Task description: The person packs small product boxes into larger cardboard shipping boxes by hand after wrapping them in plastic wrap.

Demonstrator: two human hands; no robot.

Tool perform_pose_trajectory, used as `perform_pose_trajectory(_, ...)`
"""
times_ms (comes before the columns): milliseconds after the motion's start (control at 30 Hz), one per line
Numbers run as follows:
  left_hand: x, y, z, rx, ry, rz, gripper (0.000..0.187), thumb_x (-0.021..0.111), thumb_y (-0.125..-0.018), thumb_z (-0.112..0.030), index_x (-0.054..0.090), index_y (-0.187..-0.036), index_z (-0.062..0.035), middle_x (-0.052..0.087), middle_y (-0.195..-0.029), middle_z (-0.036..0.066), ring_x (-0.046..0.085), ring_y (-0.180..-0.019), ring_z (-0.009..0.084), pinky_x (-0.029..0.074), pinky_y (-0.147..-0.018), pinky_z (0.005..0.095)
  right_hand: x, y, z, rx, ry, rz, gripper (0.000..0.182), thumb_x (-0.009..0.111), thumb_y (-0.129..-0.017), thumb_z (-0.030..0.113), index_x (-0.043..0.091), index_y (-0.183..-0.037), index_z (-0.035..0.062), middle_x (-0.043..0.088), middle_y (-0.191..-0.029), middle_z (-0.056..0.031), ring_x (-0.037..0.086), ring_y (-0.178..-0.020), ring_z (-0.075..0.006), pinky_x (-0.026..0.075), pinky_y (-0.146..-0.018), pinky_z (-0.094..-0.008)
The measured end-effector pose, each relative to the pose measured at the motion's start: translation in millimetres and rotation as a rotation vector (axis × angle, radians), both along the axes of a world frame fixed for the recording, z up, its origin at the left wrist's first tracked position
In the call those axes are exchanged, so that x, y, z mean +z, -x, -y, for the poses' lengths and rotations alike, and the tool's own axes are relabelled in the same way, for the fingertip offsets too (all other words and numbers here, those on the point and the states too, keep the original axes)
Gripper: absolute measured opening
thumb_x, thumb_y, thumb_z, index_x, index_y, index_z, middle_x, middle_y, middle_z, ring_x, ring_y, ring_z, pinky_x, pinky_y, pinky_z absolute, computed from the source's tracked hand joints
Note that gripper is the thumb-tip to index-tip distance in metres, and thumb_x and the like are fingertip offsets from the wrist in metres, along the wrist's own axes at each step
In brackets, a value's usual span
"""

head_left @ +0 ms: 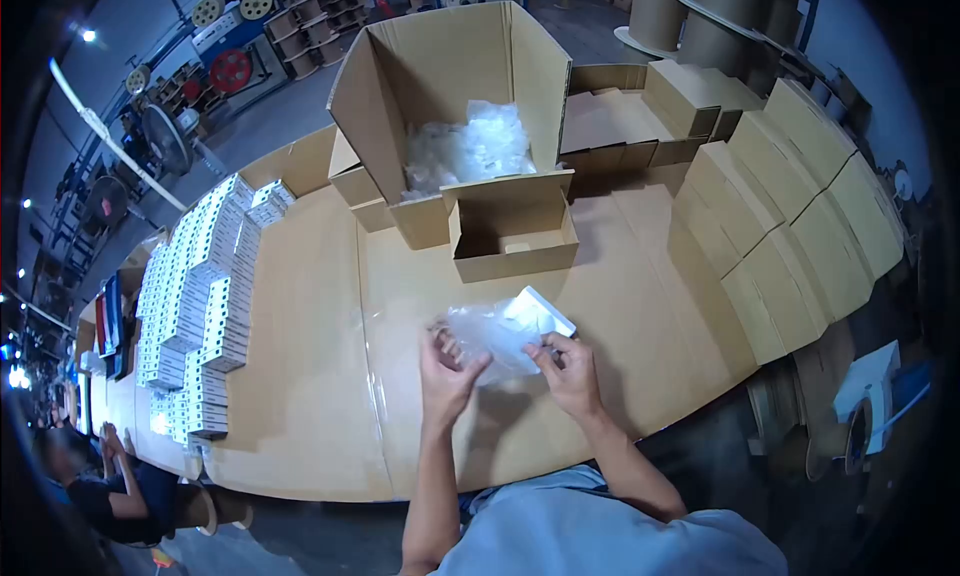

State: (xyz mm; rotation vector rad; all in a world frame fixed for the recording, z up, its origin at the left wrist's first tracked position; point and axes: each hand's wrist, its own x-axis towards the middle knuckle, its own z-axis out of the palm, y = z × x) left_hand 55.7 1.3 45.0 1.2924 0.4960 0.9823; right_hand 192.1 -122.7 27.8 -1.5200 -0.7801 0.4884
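My left hand (450, 374) has its fingers curled at the left edge of a clear plastic bag (485, 331). On the bag's right side, my right hand (565, 366) pinches the plastic between thumb and fingers. A white flat item (540, 313) shows at the bag's upper right, just above my right hand; whether it lies inside the bag is unclear. Beyond the hands stands a small open cardboard box (515, 266) with a small pale piece on its floor. Behind that, a large open carton (440, 66) holds a heap of clear plastic bags (480, 146).
Stacked small white boxes (200, 266) line the left side of the cardboard-covered table (300, 376). Closed brown cartons (790, 216) are piled at the right. An open cardboard tray (610, 116) sits at the back right. Another person (125, 486) sits at the far lower left.
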Motion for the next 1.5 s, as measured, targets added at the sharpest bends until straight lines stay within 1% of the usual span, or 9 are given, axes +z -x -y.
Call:
perform_pose_trajectory(133, -3.6, 4.8, 16.6, 0.032, 0.058, -0.285, 0.025, 0.077, -0.088, -0.008, 0.067, -0.109, 0.0025, 0.071, -0.093, 0.005, 0.066, -0.087, 0.0136, 0.053, -0.082, 0.0298, 7.1, 4.3, 4.9, 0.016, -0.05, -0.016, 0.02, 0.071, -0.096, 0.019, 0.071, -0.092, -0.0006, 0.063, -0.082, -0.001, 0.052, -0.073, -0.0065, 0.042, -0.06, -0.0245)
perform_pose_trajectory(367, -2.0, 19.9, 7.0, -0.03, -0.084, -0.28, 0.033, 0.084, -0.081, -0.007, 0.067, -0.108, 0.0028, 0.072, -0.097, 0.007, 0.067, -0.088, 0.0144, 0.054, -0.081, 0.0301, -3.8, -13.0, 11.8, 0.017, -0.147, -0.11, 0.017, 0.07, -0.097, 0.017, 0.07, -0.1, 0.0001, 0.067, -0.098, -0.0043, 0.059, -0.083, -0.0086, 0.047, -0.065, -0.0243)
perform_pose_trajectory(533, -13.8, 17.4, 11.2, -0.06, 0.1, -0.206, 0.044, 0.089, -0.073, -0.01, 0.065, -0.107, 0.0028, 0.071, -0.097, 0.007, 0.068, -0.088, 0.016, 0.055, -0.081, 0.0303, -7.4, -8.8, 11.1, 0.222, -0.146, -0.25, 0.05, 0.085, -0.084, 0.024, 0.063, -0.12, -0.003, 0.063, -0.113, -0.0082, 0.064, -0.101, -0.0164, 0.056, -0.092, -0.0297)
perform_pose_trajectory(633, -16.8, 12.3, 15.0, -0.054, 0.092, -0.18, 0.045, 0.09, -0.072, -0.01, 0.065, -0.107, 0.0024, 0.071, -0.098, 0.007, 0.068, -0.09, 0.017, 0.055, -0.082, 0.0314, -21.3, 2.8, 12.6, 0.308, -0.179, -0.448, 0.044, 0.085, -0.085, 0.021, 0.065, -0.114, -0.0045, 0.063, -0.112, -0.0085, 0.065, -0.095, -0.0145, 0.057, -0.083, -0.0276)
perform_pose_trajectory(867, -8.0, 18.2, 5.3, -0.135, -0.105, -0.265, 0.055, 0.092, -0.069, -0.006, 0.063, -0.115, 0.0019, 0.072, -0.103, 0.01, 0.069, -0.095, 0.0171, 0.056, -0.086, 0.0322, -17.8, -1.6, 11.6, 0.117, 0.027, 0.011, 0.026, 0.081, -0.085, 0.01, 0.07, -0.103, -0.0048, 0.065, -0.1, -0.0131, 0.064, -0.081, -0.0125, 0.053, -0.067, -0.025)
perform_pose_trajectory(1067, -5.3, 14.6, 7.1, -0.197, -0.139, -0.353, 0.043, 0.091, -0.073, -0.012, 0.067, -0.105, 0.0029, 0.072, -0.094, 0.009, 0.068, -0.087, 0.0165, 0.056, -0.079, 0.0311, 29.4, -25.7, 16.9, 0.143, -0.17, -0.003, 0.021, 0.061, -0.096, 0.004, 0.069, -0.113, -0.004, 0.068, -0.107, -0.0122, 0.061, -0.107, -0.017, 0.048, -0.092, -0.0279)
perform_pose_trajectory(1167, -2.6, 16.2, 11.8, -0.209, -0.161, -0.397, 0.044, 0.091, -0.073, -0.011, 0.067, -0.107, 0.0033, 0.074, -0.095, 0.011, 0.07, -0.089, 0.017, 0.057, -0.08, 0.0318, 51.2, -42.9, 10.1, 0.083, -0.278, -0.078, 0.041, 0.055, -0.099, -0.001, 0.05, -0.139, 0.0, 0.061, -0.124, -0.0125, 0.06, -0.113, -0.0167, 0.046, -0.099, -0.0285)
perform_pose_trajectory(1267, -0.3, 14.1, 15.3, -0.225, -0.166, -0.415, 0.042, 0.091, -0.074, -0.011, 0.068, -0.106, 0.0031, 0.074, -0.096, 0.011, 0.071, -0.09, 0.0172, 0.057, -0.082, 0.0327, 73.9, -43.4, -1.6, 0.148, -0.49, -0.026, 0.052, 0.061, -0.095, -0.006, 0.038, -0.141, 0.0022, 0.055, -0.125, -0.0118, 0.06, -0.111, -0.0168, 0.05, -0.098, -0.03)
perform_pose_trajectory(1500, -4.1, 15.1, 15.9, -0.288, -0.121, -0.437, 0.043, 0.091, -0.074, -0.012, 0.07, -0.108, 0.0028, 0.075, -0.097, 0.011, 0.071, -0.09, 0.0177, 0.057, -0.083, 0.033, 60.8, -33.7, -21.7, 0.271, -0.517, -0.04, 0.037, 0.067, -0.092, -0.008, 0.04, -0.115, 0.0032, 0.048, -0.112, -0.0067, 0.061, -0.104, -0.0147, 0.057, -0.092, -0.0296)
